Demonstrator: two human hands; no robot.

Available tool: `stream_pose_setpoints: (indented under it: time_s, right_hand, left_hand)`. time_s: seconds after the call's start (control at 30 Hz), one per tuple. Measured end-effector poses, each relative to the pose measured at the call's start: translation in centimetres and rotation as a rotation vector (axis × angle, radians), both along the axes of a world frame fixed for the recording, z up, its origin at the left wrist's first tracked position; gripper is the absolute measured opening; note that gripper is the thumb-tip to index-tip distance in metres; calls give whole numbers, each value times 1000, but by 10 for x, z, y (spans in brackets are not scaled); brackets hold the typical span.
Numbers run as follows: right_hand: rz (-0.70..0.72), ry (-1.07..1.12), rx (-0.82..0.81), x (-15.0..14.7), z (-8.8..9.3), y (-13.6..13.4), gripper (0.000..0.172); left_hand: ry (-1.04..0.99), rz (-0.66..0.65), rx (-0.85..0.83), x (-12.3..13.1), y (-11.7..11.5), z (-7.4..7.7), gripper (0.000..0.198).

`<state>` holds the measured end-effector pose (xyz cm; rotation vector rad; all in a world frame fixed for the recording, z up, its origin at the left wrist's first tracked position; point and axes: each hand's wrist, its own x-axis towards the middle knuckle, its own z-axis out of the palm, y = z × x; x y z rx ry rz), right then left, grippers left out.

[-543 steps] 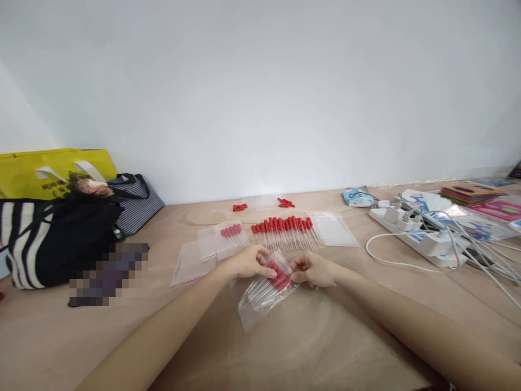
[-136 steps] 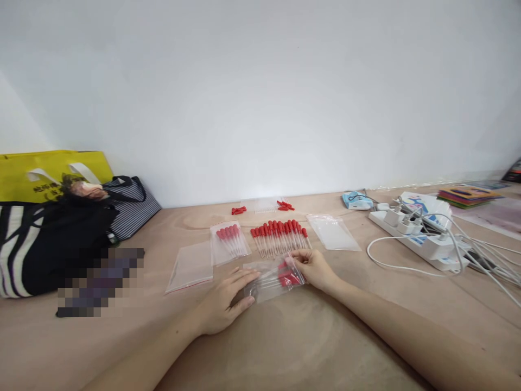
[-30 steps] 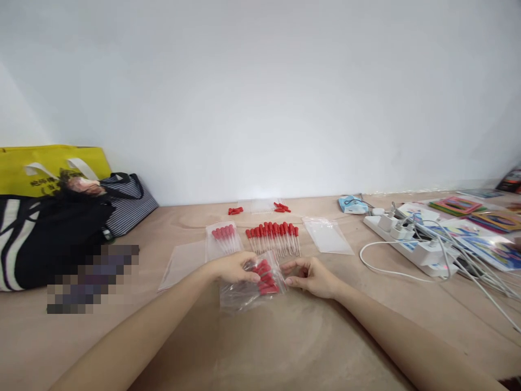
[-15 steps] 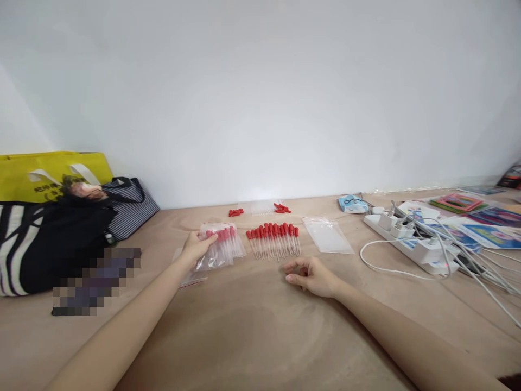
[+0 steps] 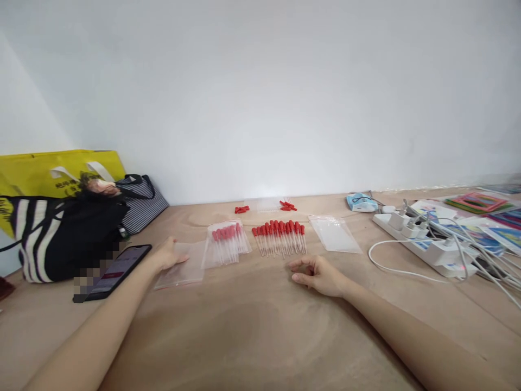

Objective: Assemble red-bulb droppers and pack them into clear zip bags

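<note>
My left hand (image 5: 167, 255) lies at the left edge of a flat clear zip bag (image 5: 187, 269), touching it with thumb and fingers apart. Just right of that, a clear zip bag of red-topped droppers (image 5: 226, 244) rests on the table. In the middle is a row of several loose droppers (image 5: 279, 239) with red bulbs and clear stems. My right hand (image 5: 315, 276) rests in front of the row, fingers loosely curled, a gap between thumb and fingertips, holding nothing. Another flat zip bag (image 5: 334, 234) lies to the right of the row.
Loose red bulbs (image 5: 241, 209) and a bag of clear tubes (image 5: 264, 205) lie near the wall. A phone (image 5: 118, 271) and bags (image 5: 69, 233) are on the left. On the right are a blue mask (image 5: 361, 202), a power strip (image 5: 423, 250) with cables, and coloured papers (image 5: 476, 203).
My left hand has let go of the bag of droppers, which now lies on the table, and has moved left onto the flat zip bag. My right hand has stayed put.
</note>
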<state>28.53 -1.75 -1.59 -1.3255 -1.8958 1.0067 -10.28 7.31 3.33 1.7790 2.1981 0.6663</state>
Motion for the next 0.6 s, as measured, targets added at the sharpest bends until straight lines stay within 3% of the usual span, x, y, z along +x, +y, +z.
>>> stream_pose_setpoints:
  time_s: [0.1,0.17,0.27,0.33,0.43,0.53,0.6]
  right_hand:
    - [9,-31,39,1,1,-1,32]
    - [17,-37,49,1,1,-1,31]
    - [14,-52,65,1,1,0,32]
    - [6,-61,63,1,1,0,33]
    - [1,-52,58,1,2,-1,32]
    - [0,-36,70,1,2,-2,31]
    - [5,-22,65,1,1,-1,30]
  left_hand:
    - [-108,-150,-132,-20,-31,16,60]
    - [-316,-393,-349,-23,-54,24,65]
    - [-517,-628,-468,7,-78,24,69]
    - [-637,-640,-367,47,-86,13,75]
    - [-712,-431,-110,103,-93,-13,48]
    - [-487,-270,79,125,-102,-30,45]
    - [-234,-303,267,120,-107,-30,43]
